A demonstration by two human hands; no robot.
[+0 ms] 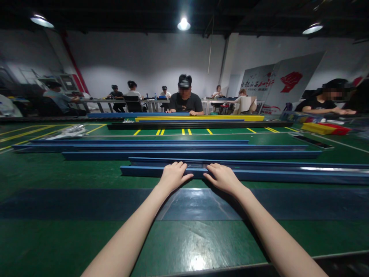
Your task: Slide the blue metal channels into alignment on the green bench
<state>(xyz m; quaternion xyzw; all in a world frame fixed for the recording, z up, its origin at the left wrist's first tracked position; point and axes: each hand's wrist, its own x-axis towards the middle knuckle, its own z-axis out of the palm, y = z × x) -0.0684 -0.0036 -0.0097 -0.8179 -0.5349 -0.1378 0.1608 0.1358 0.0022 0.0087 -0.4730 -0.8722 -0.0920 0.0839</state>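
A long blue U-shaped channel (273, 176) lies across the green table, its open side up. My left hand (173, 176) is closed over its near wall, fingers reaching inside and thumb along the outer face. A short way to the right, my right hand (221, 177) grips the same wall in a mirrored way, the two thumbs pointing toward each other. Fingertips of both hands are partly hidden inside the channel. Nearer to me, beneath my forearms, a clear flat plastic strip (86, 204) stretches across the table.
Beyond lie more blue channels (190, 155), a black rail (198, 125) and a yellow rail (245, 118). A dark flat panel (313, 141) and a yellow bin (317, 128) are at right, a clear plastic bundle (70, 131) at left. Across the table sits a person (186, 102).
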